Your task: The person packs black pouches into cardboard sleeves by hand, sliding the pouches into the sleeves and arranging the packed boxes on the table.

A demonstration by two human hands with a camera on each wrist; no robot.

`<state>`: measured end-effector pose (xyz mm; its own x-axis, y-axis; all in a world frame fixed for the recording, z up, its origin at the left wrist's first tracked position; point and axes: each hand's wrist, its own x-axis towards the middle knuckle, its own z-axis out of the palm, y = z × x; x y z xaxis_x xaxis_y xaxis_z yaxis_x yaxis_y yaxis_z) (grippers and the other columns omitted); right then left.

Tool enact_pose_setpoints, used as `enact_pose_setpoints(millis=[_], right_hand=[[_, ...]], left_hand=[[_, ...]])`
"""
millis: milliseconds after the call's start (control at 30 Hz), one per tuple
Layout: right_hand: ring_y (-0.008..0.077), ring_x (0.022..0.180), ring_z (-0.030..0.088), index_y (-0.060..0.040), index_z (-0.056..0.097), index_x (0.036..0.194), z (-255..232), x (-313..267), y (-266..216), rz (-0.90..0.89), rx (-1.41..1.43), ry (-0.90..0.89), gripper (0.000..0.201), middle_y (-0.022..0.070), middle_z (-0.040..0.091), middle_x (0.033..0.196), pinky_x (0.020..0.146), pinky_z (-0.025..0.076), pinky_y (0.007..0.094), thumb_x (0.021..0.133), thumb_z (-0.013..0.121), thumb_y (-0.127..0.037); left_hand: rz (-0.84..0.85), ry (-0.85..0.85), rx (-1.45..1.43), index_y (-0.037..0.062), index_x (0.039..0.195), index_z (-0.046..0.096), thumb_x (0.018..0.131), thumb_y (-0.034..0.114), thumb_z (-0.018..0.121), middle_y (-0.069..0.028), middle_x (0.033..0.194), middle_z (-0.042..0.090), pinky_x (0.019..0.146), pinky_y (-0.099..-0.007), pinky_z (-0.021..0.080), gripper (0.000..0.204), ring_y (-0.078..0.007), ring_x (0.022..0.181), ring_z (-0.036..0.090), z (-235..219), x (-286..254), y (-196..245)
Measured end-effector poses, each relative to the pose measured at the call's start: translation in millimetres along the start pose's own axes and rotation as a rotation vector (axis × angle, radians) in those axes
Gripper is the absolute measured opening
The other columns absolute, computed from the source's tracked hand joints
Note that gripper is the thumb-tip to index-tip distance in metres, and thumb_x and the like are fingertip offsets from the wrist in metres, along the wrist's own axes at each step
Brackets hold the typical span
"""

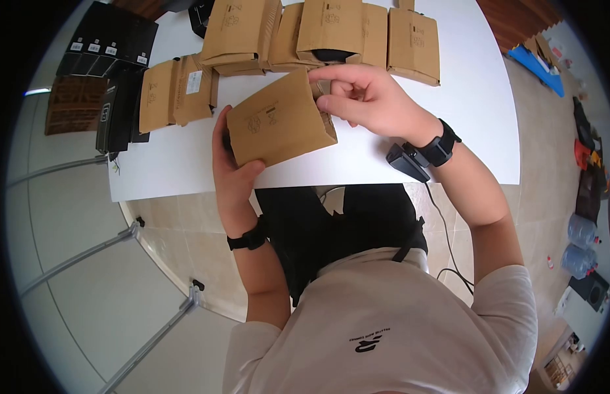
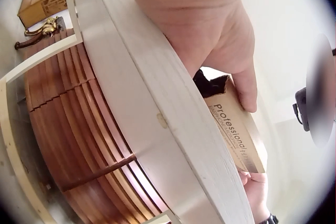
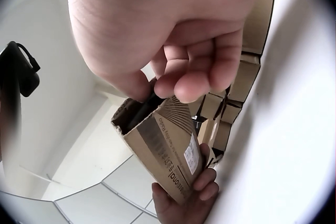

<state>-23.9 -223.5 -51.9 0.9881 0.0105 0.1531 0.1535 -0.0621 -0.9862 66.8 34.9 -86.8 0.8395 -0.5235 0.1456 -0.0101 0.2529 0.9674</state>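
Observation:
A brown cardboard box (image 1: 278, 121) is held tilted above the near part of the white table, printed "Professional" on a side seen in the wrist views. My left hand (image 1: 232, 180) grips its left end, thumb on the near edge and fingers round the far side. At the box's open right end is my right hand (image 1: 380, 98), thumb and index fingertip meeting at the mouth, other fingers curled. A black object (image 3: 140, 113) shows inside that mouth, its upper end between thumb and index finger in the right wrist view. The rest of it is hidden in the box.
More brown boxes (image 1: 239, 33) stand along the far side of the white table (image 1: 475, 131), with two (image 1: 157, 95) at the left. Several black boxes (image 1: 108, 43) fill the left corner. A black device (image 1: 406, 163) with a cable lies near the right wrist.

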Motion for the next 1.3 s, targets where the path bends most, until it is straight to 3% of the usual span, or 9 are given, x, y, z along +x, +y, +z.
enact_pose_setpoints(millis=[167, 233, 467, 533, 800, 933, 1033, 1200, 1300], right_hand=[[0.0033, 0.056, 0.049, -0.0036, 0.056, 0.133, -0.5, -2.1, 5.8, -0.063, -0.025, -0.023, 0.042, -0.0042, 0.050, 0.065, 0.051, 0.041, 0.0207, 0.091, 0.064, -0.004], [0.0040, 0.054, 0.049, -0.0009, 0.062, 0.123, -0.4, -2.6, 3.1, -0.024, -0.014, -0.030, 0.038, -0.0036, 0.052, 0.060, 0.051, 0.040, 0.0216, 0.089, 0.069, -0.015], [0.0065, 0.052, 0.055, 0.0019, 0.061, 0.115, -1.0, -3.1, -6.7, 0.127, 0.022, -0.080, 0.032, -0.0024, 0.053, 0.059, 0.050, 0.043, 0.0223, 0.087, 0.067, -0.013], [0.0024, 0.056, 0.046, -0.0018, 0.062, 0.111, -0.9, -3.3, -9.5, 0.186, 0.054, -0.091, 0.025, -0.0063, 0.046, 0.063, 0.054, 0.039, 0.0203, 0.086, 0.067, -0.002], [0.0020, 0.069, 0.042, -0.0054, 0.052, 0.099, -4.8, -2.0, -1.9, 0.058, 0.198, -0.026, 0.018, -0.0056, 0.047, 0.079, 0.061, 0.036, 0.0203, 0.084, 0.050, 0.003], [0.0031, 0.076, 0.052, -0.0058, 0.053, 0.114, -9.2, 2.9, -1.7, 0.041, 0.282, 0.029, 0.026, -0.0038, 0.055, 0.088, 0.063, 0.042, 0.0202, 0.089, 0.052, 0.000], [0.0071, 0.073, 0.057, -0.0050, 0.037, 0.142, -3.5, 0.2, -6.1, 0.155, 0.108, 0.023, 0.054, 0.0009, 0.062, 0.096, 0.065, 0.048, 0.0226, 0.096, 0.062, -0.016], [0.0074, 0.069, 0.057, -0.0037, 0.037, 0.141, 6.3, 1.8, -7.1, 0.205, 0.215, 0.013, 0.056, 0.0043, 0.065, 0.102, 0.061, 0.048, 0.0230, 0.093, 0.064, -0.013], [0.0074, 0.067, 0.057, -0.0034, 0.040, 0.140, 4.8, 2.1, -5.7, 0.159, 0.223, 0.059, 0.056, 0.0034, 0.064, 0.098, 0.061, 0.048, 0.0230, 0.091, 0.065, -0.009]], left_hand=[[-0.038, -0.015, 0.025, -0.0007, 0.150, 0.026, 0.062, 0.017, 0.086, -0.0121, 0.136, 0.048, 0.105, -0.0370, 0.042, 0.108, -0.0248, 0.127, 0.049, 1.2, -1.6, 3.2], [-0.048, -0.036, 0.017, -0.0010, 0.150, 0.026, 0.062, 0.017, 0.086, -0.0121, 0.135, 0.048, 0.105, -0.0368, 0.042, 0.108, -0.0247, 0.127, 0.049, -1.5, -1.6, 1.4], [-0.025, -0.049, 0.015, -0.0027, 0.149, 0.027, 0.060, 0.022, 0.088, -0.0119, 0.135, 0.050, 0.105, -0.0357, 0.042, 0.111, -0.0240, 0.126, 0.050, -0.5, -0.3, 3.7], [-0.022, -0.040, 0.003, -0.0023, 0.149, 0.028, 0.060, 0.023, 0.089, -0.0113, 0.135, 0.050, 0.105, -0.0356, 0.042, 0.111, -0.0237, 0.126, 0.050, 0.3, -1.1, 3.9], [-0.011, 0.089, -0.119, 0.0009, 0.147, 0.032, 0.060, 0.023, 0.092, -0.0078, 0.137, 0.049, 0.104, -0.0339, 0.044, 0.108, -0.0217, 0.126, 0.050, -3.5, -5.1, 1.2], [0.049, 0.010, -0.296, 0.0020, 0.148, 0.030, 0.067, 0.016, 0.087, -0.0081, 0.138, 0.049, 0.105, -0.0370, 0.044, 0.100, -0.0239, 0.128, 0.049, -15.9, -0.4, -6.6], [0.055, 0.044, -0.402, 0.0026, 0.149, 0.029, 0.069, 0.008, 0.082, -0.0091, 0.139, 0.048, 0.107, -0.0404, 0.043, 0.096, -0.0256, 0.129, 0.048, -14.4, -0.1, -4.7], [0.047, 0.099, -0.396, 0.0024, 0.149, 0.028, 0.069, 0.000, 0.076, -0.0107, 0.140, 0.046, 0.108, -0.0423, 0.042, 0.094, -0.0272, 0.131, 0.046, -12.9, -3.1, -4.7], [0.059, 0.047, -0.234, 0.0004, 0.149, 0.027, 0.075, 0.017, 0.080, -0.0137, 0.143, 0.044, 0.112, -0.0433, 0.035, 0.093, -0.0294, 0.134, 0.042, -15.3, -2.8, -8.9]])
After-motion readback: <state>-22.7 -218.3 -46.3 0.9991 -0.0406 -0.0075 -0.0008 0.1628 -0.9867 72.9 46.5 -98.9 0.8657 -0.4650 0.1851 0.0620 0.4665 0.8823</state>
